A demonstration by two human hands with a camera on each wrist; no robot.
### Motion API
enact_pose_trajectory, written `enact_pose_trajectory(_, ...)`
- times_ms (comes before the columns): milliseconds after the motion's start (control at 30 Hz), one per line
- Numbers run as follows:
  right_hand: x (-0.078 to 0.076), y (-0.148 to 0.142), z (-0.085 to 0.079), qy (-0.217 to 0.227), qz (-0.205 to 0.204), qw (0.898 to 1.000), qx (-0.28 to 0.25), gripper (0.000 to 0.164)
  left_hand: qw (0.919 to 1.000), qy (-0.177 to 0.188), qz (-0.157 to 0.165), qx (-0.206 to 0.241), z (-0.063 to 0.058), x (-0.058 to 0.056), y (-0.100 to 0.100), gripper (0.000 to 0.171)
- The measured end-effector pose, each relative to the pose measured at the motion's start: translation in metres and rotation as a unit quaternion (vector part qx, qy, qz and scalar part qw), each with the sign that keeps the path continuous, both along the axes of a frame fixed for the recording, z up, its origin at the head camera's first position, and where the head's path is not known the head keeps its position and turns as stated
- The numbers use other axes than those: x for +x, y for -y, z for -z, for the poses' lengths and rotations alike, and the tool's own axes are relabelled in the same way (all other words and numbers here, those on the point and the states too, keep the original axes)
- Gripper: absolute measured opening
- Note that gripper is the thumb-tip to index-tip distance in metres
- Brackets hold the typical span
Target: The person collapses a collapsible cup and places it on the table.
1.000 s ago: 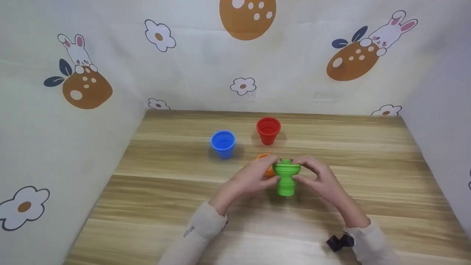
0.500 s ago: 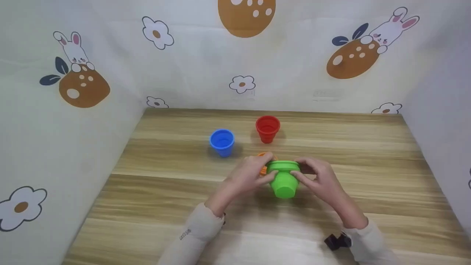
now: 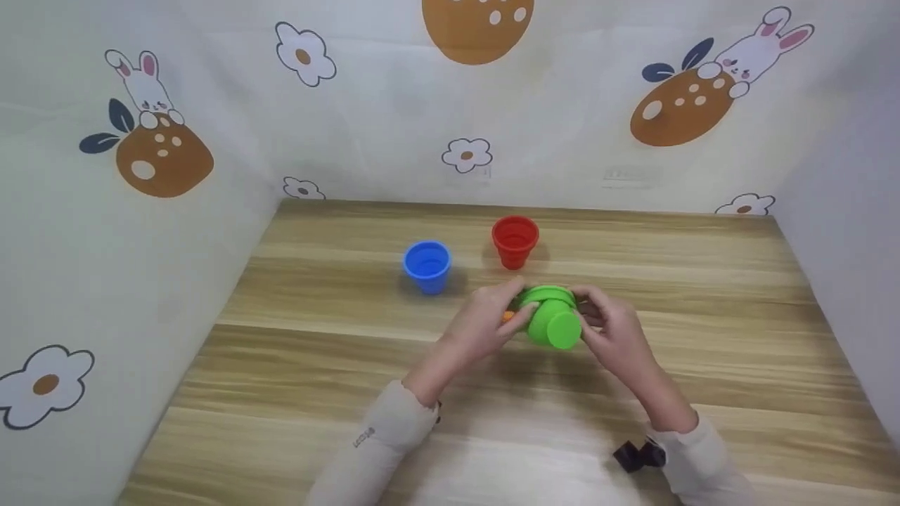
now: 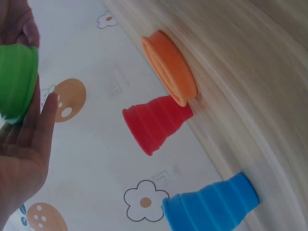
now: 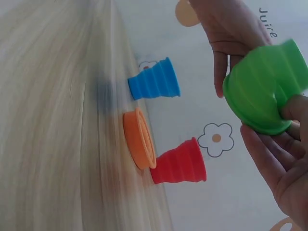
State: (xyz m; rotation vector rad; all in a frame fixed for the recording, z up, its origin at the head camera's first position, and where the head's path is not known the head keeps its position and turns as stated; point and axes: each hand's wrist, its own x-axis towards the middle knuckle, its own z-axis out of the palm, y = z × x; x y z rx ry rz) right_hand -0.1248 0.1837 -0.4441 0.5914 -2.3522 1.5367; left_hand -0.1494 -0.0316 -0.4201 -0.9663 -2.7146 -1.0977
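A green collapsible cup (image 3: 552, 320) is up off the table between both hands, its rim away from the person and its round base towards the head camera. My left hand (image 3: 481, 320) grips its left side, thumb pressed on the wall below the rim. On the other side, the fingers and thumb of my right hand (image 3: 615, 327) hold the cup. The right wrist view shows the green wall (image 5: 269, 86) buckled, with the base bent to one side. Behind the left hand lies an orange collapsible cup (image 5: 137, 139), folded flat and mostly hidden in the head view.
A blue collapsible cup (image 3: 427, 267) and a red one (image 3: 515, 242) stand upright and extended beyond the hands. The wooden table (image 3: 316, 295) meets patterned walls (image 3: 380, 105) at the back and sides.
The green cup has tipped so that its base swings up and to the right, towards the camera. Both hands keep hold of it. The blue and red cups stay in place.
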Motion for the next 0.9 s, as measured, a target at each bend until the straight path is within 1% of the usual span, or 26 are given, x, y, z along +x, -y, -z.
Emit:
enact_pose_trajectory(67,0.0,0.002,-0.001,-0.006,0.019,1.0,0.006,0.022,0.9979,0.047,0.024,0.038,0.0,-0.001,0.001,0.029)
enact_pose_trajectory(100,-0.001,0.002,-0.001,-0.007,0.019,1.0,0.004,0.022,0.996,0.063,0.032,0.054,0.0,-0.001,0.002,0.031)
enact_pose_trajectory(167,-0.002,0.001,-0.001,0.009,0.002,1.0,-0.011,0.022,0.9938,0.075,0.041,0.071,0.001,-0.001,0.002,0.034)
enact_pose_trajectory(233,-0.002,-0.002,-0.003,0.037,-0.043,0.997,-0.043,0.023,0.9958,0.056,0.029,0.067,0.0,-0.001,0.003,0.034)
enact_pose_trajectory(300,-0.003,-0.004,-0.004,0.073,-0.085,0.991,-0.068,0.024,0.9978,0.035,0.015,0.054,-0.001,-0.001,0.003,0.032)
enact_pose_trajectory(367,-0.004,-0.006,-0.006,0.103,-0.108,0.986,-0.075,0.024,0.999,0.021,0.008,0.039,-0.001,-0.001,0.005,0.032)
enact_pose_trajectory(433,-0.004,-0.006,-0.007,0.115,-0.112,0.985,-0.068,0.024,0.9993,0.018,0.01,0.032,-0.002,-0.002,0.006,0.031)
enact_pose_trajectory(500,-0.004,-0.005,-0.007,0.114,-0.102,0.987,-0.049,0.022,0.999,0.028,0.02,0.028,-0.002,-0.003,0.008,0.031)
enact_pose_trajectory(600,-0.004,-0.004,-0.006,0.096,-0.087,0.991,-0.024,0.019,0.9955,0.071,0.043,0.047,-0.002,-0.004,0.01,0.031)
enact_pose_trajectory(733,-0.003,-0.002,-0.007,0.053,-0.064,0.996,0.017,0.016,0.9848,0.138,0.065,0.082,-0.002,-0.005,0.012,0.033)
enact_pose_trajectory(800,-0.004,-0.002,-0.006,0.043,-0.06,0.997,0.019,0.016,0.9805,0.159,0.069,0.092,-0.003,-0.005,0.013,0.033)
enact_pose_trajectory(900,-0.005,-0.004,-0.005,0.054,-0.082,0.995,-0.011,0.017,0.9771,0.173,0.076,0.097,-0.005,-0.005,0.012,0.033)
